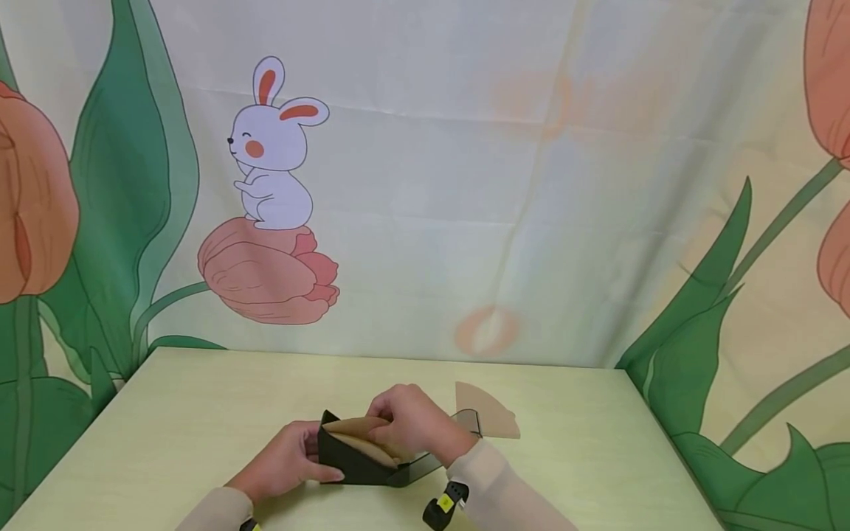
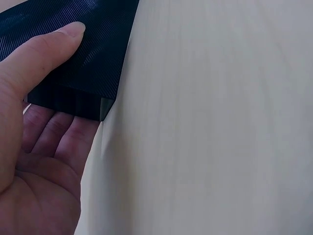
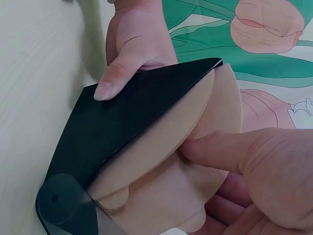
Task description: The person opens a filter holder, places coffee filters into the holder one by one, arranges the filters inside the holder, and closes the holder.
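Note:
A black coffee filter holder (image 1: 355, 466) with a ribbed face stands tilted on the table, its top open. Tan paper coffee filters (image 3: 161, 196) fan out of it. My left hand (image 1: 285, 457) grips its left end, thumb on the near face (image 2: 58, 78) and fingers beneath or behind. My right hand (image 1: 415, 420) reaches in from above. In the right wrist view one digit lies between the filters while other fingers are behind the rear one, pinching it. The see-through lid (image 1: 470, 421) is swung out to the right, partly hidden by the right wrist.
One loose fan-shaped coffee filter (image 1: 490, 410) lies flat on the pale table (image 1: 571, 457), right of the holder and beside the lid's end. A printed cloth (image 1: 425, 184) with a rabbit and tulips hangs behind the table.

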`<state>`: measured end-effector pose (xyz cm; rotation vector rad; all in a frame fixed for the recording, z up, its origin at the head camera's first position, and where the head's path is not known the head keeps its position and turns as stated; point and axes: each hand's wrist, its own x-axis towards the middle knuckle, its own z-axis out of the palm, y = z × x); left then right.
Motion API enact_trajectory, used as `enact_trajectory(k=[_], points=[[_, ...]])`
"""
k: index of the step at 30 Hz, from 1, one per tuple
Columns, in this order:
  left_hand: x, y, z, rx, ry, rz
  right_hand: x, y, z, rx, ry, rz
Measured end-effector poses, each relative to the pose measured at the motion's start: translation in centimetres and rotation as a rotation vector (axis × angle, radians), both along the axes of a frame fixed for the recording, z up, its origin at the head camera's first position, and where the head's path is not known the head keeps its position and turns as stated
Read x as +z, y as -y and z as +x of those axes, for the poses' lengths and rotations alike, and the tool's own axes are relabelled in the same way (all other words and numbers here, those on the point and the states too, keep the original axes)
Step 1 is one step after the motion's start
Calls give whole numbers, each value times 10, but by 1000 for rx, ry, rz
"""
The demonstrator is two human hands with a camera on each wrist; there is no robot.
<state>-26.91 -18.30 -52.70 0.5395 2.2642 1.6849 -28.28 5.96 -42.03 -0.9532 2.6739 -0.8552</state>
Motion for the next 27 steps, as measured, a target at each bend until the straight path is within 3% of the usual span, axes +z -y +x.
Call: enact_trajectory(k=[4, 9, 14, 20, 27], points=[[1, -1, 1, 3, 5, -1, -3, 1, -1, -23, 11, 7], [2, -1, 1, 1, 14, -4, -3, -1, 1, 31, 1, 43], [2, 0, 0, 0, 10, -5, 0, -2, 4, 79, 52, 102], [3, 0, 0, 8, 7, -16, 1, 0, 7, 82, 111, 141], [2, -1, 1, 6, 0, -14, -2, 2, 9, 98, 101, 168]])
